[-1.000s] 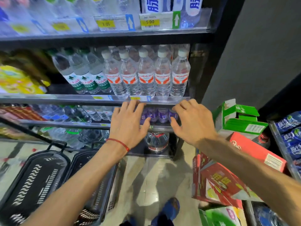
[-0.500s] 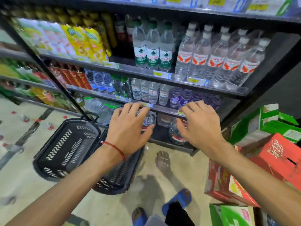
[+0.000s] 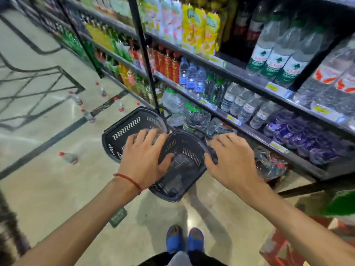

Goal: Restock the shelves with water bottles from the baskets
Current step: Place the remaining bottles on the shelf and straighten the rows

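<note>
Progress: the shelves (image 3: 253, 131) ahead of the right hand (image 3: 230, 164) appear well filled. Rows of water bottles (image 3: 242, 104) stand closely packed, and no open gap shows on the tiers in view. Two black baskets sit on the floor (image 3: 57, 189) beneath the hands. The near basket (image 3: 180, 181) lies between and below the two hands. The far basket (image 3: 123, 129) lies beyond and to the left of the left hand (image 3: 143, 158). Where their mesh bottoms show, no bottle is seen inside either, though the hands cover part of each. Judged on this, the baskets are emptied or close to it. Several loose bottles (image 3: 70, 158) with red caps are scattered on the floor well to the left of the left hand. These are judged to be outstanding stock.

Hand pose: both arms reach forward and down, palms down. Left hand: fingers spread and loosely extended, holding nothing, over the gap between the baskets, thumb toward the near basket's rim. A red cord (image 3: 127, 178) circles the wrist. Right hand: fingers apart and relaxed, holding nothing, over the near basket's right rim. Contact with either basket cannot be determined.
</note>
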The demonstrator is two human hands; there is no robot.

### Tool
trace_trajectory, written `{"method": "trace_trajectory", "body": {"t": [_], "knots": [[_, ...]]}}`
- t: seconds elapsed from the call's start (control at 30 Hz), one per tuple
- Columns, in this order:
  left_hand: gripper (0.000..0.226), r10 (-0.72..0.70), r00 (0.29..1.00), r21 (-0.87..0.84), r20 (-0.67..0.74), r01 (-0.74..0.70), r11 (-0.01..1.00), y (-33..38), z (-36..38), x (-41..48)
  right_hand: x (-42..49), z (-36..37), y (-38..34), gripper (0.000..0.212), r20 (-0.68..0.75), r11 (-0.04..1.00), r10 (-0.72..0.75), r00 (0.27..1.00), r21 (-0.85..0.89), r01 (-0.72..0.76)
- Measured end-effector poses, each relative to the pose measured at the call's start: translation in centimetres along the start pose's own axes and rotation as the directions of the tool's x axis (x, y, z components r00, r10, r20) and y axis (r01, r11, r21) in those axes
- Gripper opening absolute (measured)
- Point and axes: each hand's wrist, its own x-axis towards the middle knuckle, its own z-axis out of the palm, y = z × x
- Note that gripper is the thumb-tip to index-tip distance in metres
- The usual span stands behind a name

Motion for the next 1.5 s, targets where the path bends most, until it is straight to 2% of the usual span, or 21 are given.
{"method": "trace_trajectory", "body": {"t": [0.13,0.33,0.63,0.83,0.93,1.03,1.23,1.3,1.37,1.5], "knots": [[0.053,-0.124,0.992,0.033,0.023,0.123,0.992,-2.0,0.2,-3.4,1.3,1.4,-2.9,0.035,0.038,0.987,-0.139,0.990,0.089,0.135],[0.051,-0.289,0.957,0.067,0.029,0.286,0.956,-7.3,0.0,-8.1,4.6,2.4,-9.4,0.035,0.055,0.948,-0.298,0.953,0.135,0.288],[0.052,-0.465,0.885,0.065,0.015,0.463,0.884,-21.8,2.7,-12.4,12.3,5.2,-23.8,0.032,0.069,0.892,-0.445,0.893,0.122,0.435],[0.056,-0.511,0.859,0.028,-0.005,0.511,0.859,-35.2,3.4,-14.6,18.8,8.0,-35.3,0.037,0.065,0.871,-0.488,0.870,0.102,0.481],[0.058,-0.526,0.850,0.050,0.008,0.525,0.850,-41.8,3.5,-15.8,21.5,8.8,-40.5,0.030,0.029,0.888,-0.446,0.894,0.141,0.438],[0.061,-0.551,0.832,0.056,0.059,0.549,0.834,-47.4,4.0,-16.0,24.0,9.5,-44.9,0.027,0.050,0.900,-0.423,0.905,0.139,0.413],[0.060,-0.597,0.797,0.014,0.091,0.599,0.801,-55.9,6.8,-14.0,30.4,13.0,-52.5,0.021,0.045,0.895,-0.438,0.898,0.111,0.431],[0.059,-0.608,0.789,0.010,0.090,0.609,0.793,-59.0,7.7,-13.1,33.2,14.5,-54.9,0.025,0.042,0.886,-0.451,0.891,0.136,0.442],[0.061,-0.617,0.779,0.058,0.114,0.615,0.787,-62.7,8.5,-12.1,36.4,16.0,-57.3,0.031,0.017,0.876,-0.455,0.891,0.187,0.444],[0.062,-0.627,0.754,0.112,0.195,0.618,0.778,-70.7,9.5,-8.5,43.9,18.9,-61.7,0.025,0.026,0.890,-0.413,0.910,0.224,0.398]]}}
